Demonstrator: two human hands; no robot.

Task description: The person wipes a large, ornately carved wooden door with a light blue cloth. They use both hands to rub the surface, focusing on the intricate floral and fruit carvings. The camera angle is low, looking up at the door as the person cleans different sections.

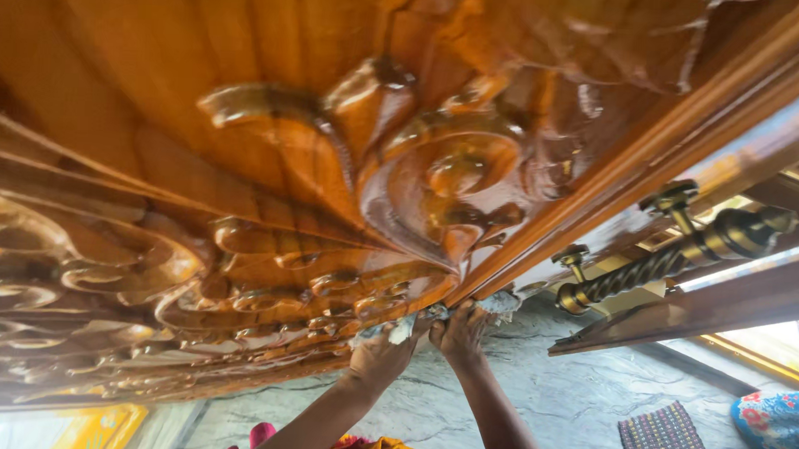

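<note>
Both hands press a crumpled pale cloth (432,319) against the lower edge of a glossy carved orange-brown wooden door (330,178). The left hand (382,352) bunches the cloth in curled fingers; the right hand (459,335) pushes it flat, fingers together. A twisted brass handle (673,256) projects nearby, above grey veined marble floor (571,381).

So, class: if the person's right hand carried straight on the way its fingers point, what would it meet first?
The right hand points up at the carved wooden door, with a pale cloth at its fingertips. It would probably press the cloth against the door's lower edge first.
</note>
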